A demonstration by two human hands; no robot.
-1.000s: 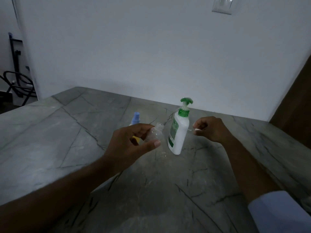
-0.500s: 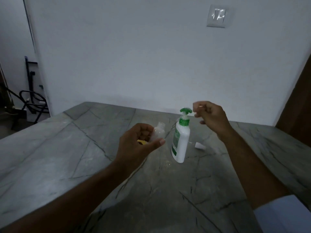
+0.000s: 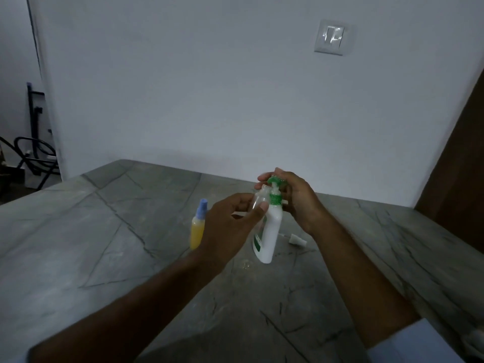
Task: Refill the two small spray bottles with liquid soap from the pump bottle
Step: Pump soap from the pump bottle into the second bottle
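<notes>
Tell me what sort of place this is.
Probably a home, perhaps a kitchen or utility corner: a grey stone counter against a plain white wall with a light switch, and a wooden door at right.

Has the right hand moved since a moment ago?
Yes. The right hand has come onto the green pump head of the pump bottle; earlier it hovered to that standing bottle's right.

home, stone counter (image 3: 78, 231) (veined), wall switch (image 3: 330, 40)
</notes>
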